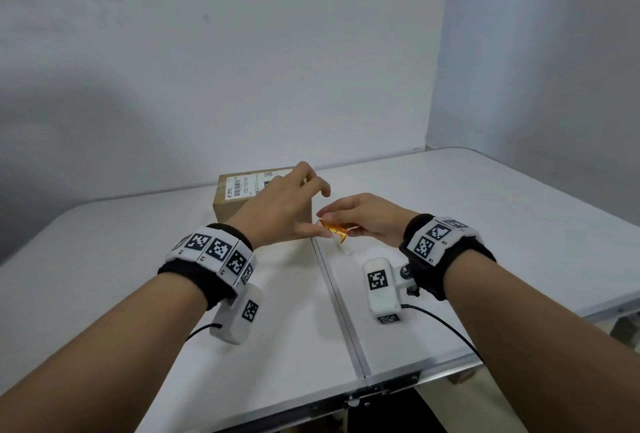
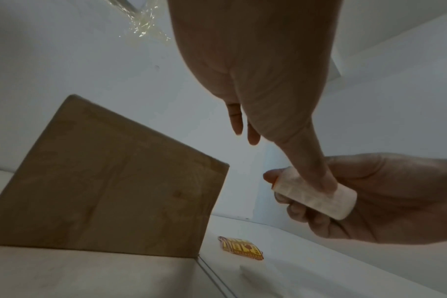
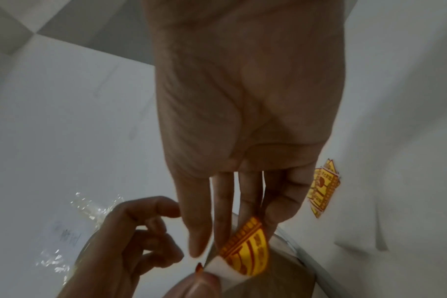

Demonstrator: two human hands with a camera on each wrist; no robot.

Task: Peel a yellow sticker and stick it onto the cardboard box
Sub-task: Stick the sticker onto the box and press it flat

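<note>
A brown cardboard box (image 1: 242,205) with a white shipping label stands on the white table (image 1: 485,224). Just right of it, my right hand (image 1: 360,216) pinches a yellow sticker (image 1: 335,230), bent into a curl on its white backing (image 2: 316,194). The printed yellow face (image 3: 248,248) shows between the right fingers (image 3: 281,203). My left hand (image 1: 287,204) hovers in front of the box with fingers spread, and its thumb (image 2: 314,171) presses on the sticker's backing. The left thumb tip (image 3: 197,284) sits at the sticker's edge.
A small pile of yellow stickers (image 2: 242,248) lies on the table right of the box, also seen past the right hand as a sticker pile (image 3: 322,187). A metal seam (image 1: 332,294) runs down the table. Crinkled clear plastic (image 3: 72,231) shows at the left.
</note>
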